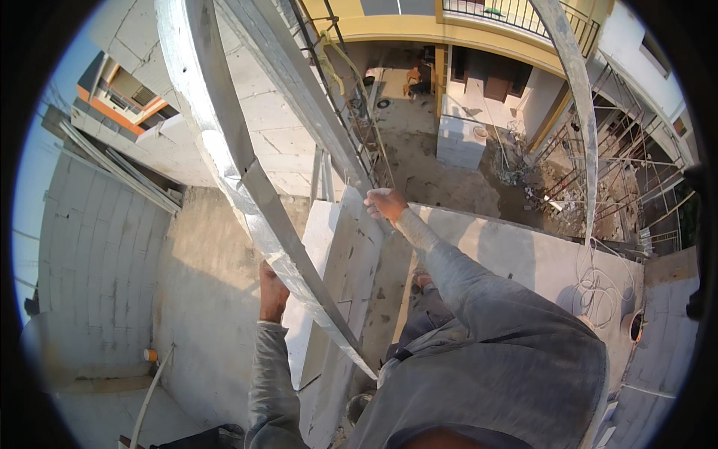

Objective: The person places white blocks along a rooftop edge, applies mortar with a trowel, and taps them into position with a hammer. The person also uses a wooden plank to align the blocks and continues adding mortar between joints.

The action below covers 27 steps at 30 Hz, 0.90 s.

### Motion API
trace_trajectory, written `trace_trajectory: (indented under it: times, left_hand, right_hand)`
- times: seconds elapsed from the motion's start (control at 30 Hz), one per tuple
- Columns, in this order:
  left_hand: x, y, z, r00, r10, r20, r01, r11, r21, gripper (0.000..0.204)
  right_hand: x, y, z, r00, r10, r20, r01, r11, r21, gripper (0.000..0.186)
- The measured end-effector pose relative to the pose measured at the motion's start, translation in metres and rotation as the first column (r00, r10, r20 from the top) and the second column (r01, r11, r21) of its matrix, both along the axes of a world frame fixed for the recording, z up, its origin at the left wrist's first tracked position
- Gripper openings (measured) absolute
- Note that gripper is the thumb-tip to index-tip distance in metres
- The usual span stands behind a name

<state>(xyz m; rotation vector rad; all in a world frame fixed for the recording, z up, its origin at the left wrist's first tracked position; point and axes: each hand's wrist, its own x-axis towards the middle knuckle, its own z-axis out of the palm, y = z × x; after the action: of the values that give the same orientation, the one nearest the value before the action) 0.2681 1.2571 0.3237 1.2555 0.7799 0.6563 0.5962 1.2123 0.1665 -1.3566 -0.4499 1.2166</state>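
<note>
A long silver metal bar (295, 277) slants from the upper left down toward my body, its face smeared with pale mortar. My left hand (274, 293) is closed at the bar's left edge, with the fingertips hidden behind it. Farther forward, my right hand (385, 203) has its fingers curled together beside the lower end of a grey beam (299, 90). What those fingers pinch, if anything, is too small to make out. Below both hands runs a low wall of pale blocks (359, 236).
Beyond the slab edge (486, 217) lies a lower yard with rubble (516, 168). Scaffolding (636, 165) stands at the right, near a coiled cable (598, 292). A block wall (97, 254) rises at the left. A person (419, 78) is far off below.
</note>
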Motion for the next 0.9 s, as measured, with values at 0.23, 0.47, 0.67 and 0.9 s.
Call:
trace_trajectory:
  times: [0.23,0.47,0.67,0.9]
  left_hand:
    - [0.122,0.117,-0.078,0.842,-0.274,-0.465,0.355,0.93,0.095,0.062]
    - [0.196,0.161,-0.105,0.924,-0.271,-0.268,0.282,0.959,0.0,0.058]
    - [0.221,0.18,-0.133,0.94,-0.277,-0.199,0.255,0.958,-0.129,0.034]
    - [0.231,0.194,-0.134,0.92,-0.275,-0.28,0.271,0.961,-0.054,0.018]
  right_hand:
    - [0.027,0.081,-0.041,0.961,-0.194,-0.198,0.176,0.979,-0.106,0.046]
    - [0.065,0.099,-0.025,0.904,-0.034,0.426,-0.034,0.988,0.151,0.037]
    - [0.093,0.106,0.001,0.983,0.147,0.112,-0.142,0.988,-0.052,0.032]
    - [0.097,0.139,-0.012,0.774,0.249,0.583,-0.298,0.954,-0.011,0.025]
